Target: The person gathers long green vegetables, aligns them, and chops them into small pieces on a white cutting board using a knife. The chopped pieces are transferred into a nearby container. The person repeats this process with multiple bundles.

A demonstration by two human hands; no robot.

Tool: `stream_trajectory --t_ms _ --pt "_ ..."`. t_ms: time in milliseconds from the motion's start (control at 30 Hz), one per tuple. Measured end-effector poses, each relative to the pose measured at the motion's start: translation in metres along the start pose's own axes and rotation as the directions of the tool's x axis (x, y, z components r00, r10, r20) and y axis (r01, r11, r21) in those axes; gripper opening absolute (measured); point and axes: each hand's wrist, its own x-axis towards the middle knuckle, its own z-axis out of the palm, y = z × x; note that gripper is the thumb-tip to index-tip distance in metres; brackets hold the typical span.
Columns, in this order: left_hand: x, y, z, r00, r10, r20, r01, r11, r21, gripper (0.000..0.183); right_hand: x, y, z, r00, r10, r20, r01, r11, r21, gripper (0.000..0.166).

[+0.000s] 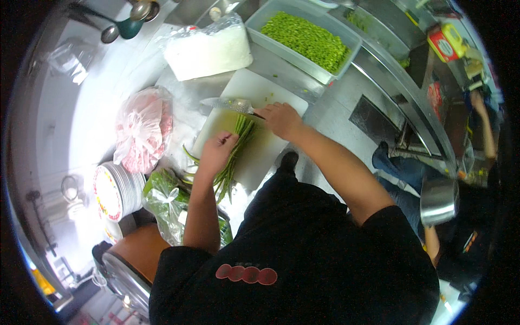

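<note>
A bundle of long green stalks (237,142), perhaps long beans or garlic shoots, lies lengthwise on a white cutting board (260,162). My left hand (219,152) is closed over it from the left side. My right hand (282,120) holds the handle of a kitchen knife (231,104), whose dimpled blade points left across the board, just beyond the stalk ends. A few small green bits lie on the far part of the board. Past it stands a clear plastic tub (252,28) with finely chopped green pieces (306,40).
On the counter at left are a bag of pinkish meat (142,130), stacked plates (120,191) and bagged leafy greens (162,199). A white block in plastic wrap (207,55) lies beyond the board. At right another person holds a metal pot (438,201).
</note>
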Motion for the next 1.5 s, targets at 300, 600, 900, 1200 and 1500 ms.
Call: stream_trajectory --t_ms 300,600,900,1200,1500 --pt "0.001 0.029 -0.006 0.999 -0.022 0.026 0.019 0.993 0.114 0.032 0.048 0.033 0.005 0.993 -0.117 -0.023 0.111 0.978 -0.179 0.036" --pt "0.134 0.043 0.019 0.978 0.202 0.054 -0.204 0.873 0.444 0.034 -0.021 0.024 0.034 0.993 -0.055 -0.102 0.057 0.998 0.02 0.034" --pt "0.177 0.084 0.045 0.785 0.083 0.614 -0.59 0.405 0.699 0.041 -0.04 0.031 0.028 0.998 0.064 -0.009 -0.063 0.997 0.054 0.032" --pt "0.18 0.065 0.045 0.939 0.111 0.324 -0.276 0.808 0.521 0.042 -0.047 0.045 0.056 0.9 0.411 -0.147 -0.3 0.826 0.477 0.019" --pt "0.227 0.014 0.06 0.854 0.079 0.514 -0.449 0.611 0.652 0.056 -0.056 0.057 0.044 0.757 0.608 0.239 0.151 -0.519 0.842 0.022"
